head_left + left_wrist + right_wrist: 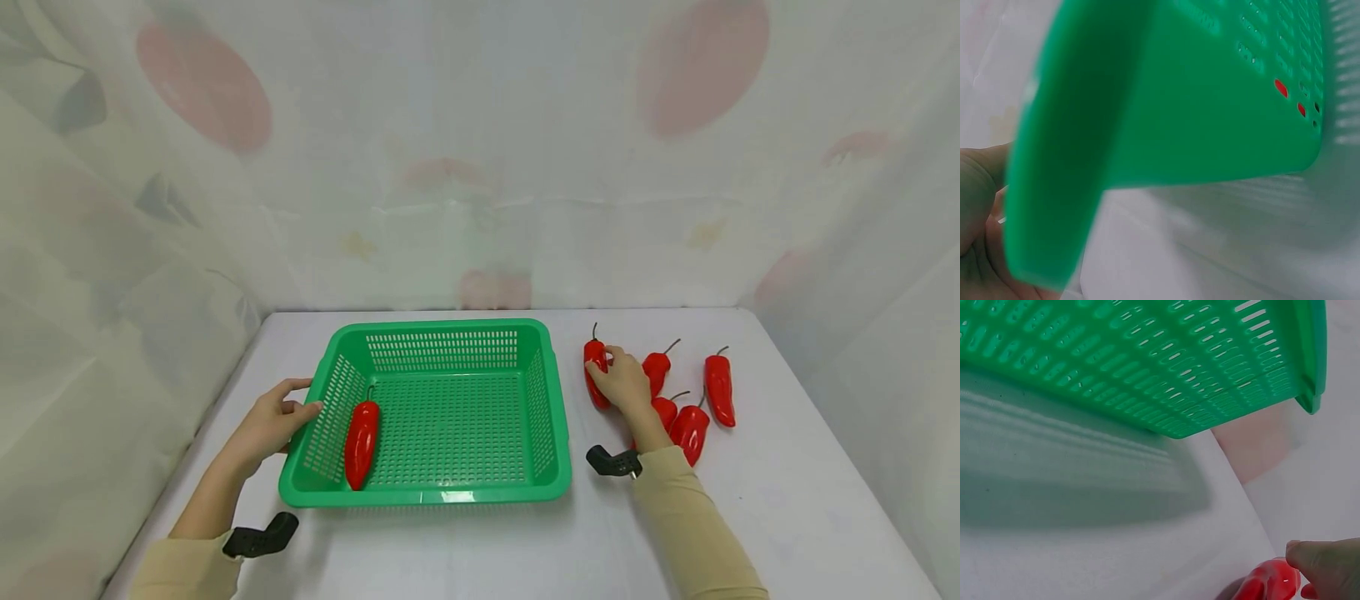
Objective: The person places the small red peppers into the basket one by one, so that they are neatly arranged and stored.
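A green basket (pixel 450 497) stands on the white table, one red pepper (pixel 362 444) lying at its left inside. The left hand (pixel 270 421) grips the basket's left rim, thumb on top; the left wrist view shows part of that hand (pixel 982 231) beside the rim (pixel 1054 156). Right of the basket, the right hand (pixel 624 383) has its thumb and fingers around a red pepper (pixel 595 354) on the table. In the right wrist view the fingers of the right hand (pixel 1329 569) touch a red pepper (pixel 1266 581) at the bottom corner.
Several other red peppers lie around and right of the right forearm, one (pixel 720 390) farthest right, another (pixel 689 433) beside the sleeve. A pale patterned curtain (pixel 480 242) hangs behind the table (pixel 787 500) and along its sides.
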Tool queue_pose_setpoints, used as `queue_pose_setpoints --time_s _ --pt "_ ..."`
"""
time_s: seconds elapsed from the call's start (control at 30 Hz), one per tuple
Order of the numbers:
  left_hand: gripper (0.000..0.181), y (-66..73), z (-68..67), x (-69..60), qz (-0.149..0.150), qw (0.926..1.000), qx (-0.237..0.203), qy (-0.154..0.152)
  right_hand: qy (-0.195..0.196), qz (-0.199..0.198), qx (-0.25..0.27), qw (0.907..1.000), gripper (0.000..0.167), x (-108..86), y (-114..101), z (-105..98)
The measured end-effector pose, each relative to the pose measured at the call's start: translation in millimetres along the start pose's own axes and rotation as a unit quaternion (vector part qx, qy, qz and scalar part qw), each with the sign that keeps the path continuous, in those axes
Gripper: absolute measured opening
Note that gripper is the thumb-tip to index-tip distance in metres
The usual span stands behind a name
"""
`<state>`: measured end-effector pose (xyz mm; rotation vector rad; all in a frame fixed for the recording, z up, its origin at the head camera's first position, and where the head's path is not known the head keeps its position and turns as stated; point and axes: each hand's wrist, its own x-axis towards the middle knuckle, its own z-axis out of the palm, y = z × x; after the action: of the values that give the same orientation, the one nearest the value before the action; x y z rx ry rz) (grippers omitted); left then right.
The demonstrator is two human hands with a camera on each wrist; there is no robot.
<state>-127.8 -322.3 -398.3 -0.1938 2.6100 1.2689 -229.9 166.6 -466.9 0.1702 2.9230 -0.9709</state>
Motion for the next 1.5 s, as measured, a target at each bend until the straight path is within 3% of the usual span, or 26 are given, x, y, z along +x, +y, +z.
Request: queue_pose_setpoints --time_s 0.6,1.13,1.5 --pt "0.067 1.5 -0.9 -2.0 0.004 1.0000 -0.008 -0.004 -0.021 0.041 -0.019 0.9988 0.071 3.7 0.2 12.3" --pt "0.067 0.2 -1.8 -2.0 0.010 0.9999 -0.011 -0.006 -0.019 0.033 -0.017 0.9991 0.068 5.0 1.4 12.8" --pt "0.067 1.2 -0.8 -1.1 0.007 0.9999 -0.010 -0.005 -0.006 0.022 -0.011 0.9997 0.067 4.4 -2.3 2.2"
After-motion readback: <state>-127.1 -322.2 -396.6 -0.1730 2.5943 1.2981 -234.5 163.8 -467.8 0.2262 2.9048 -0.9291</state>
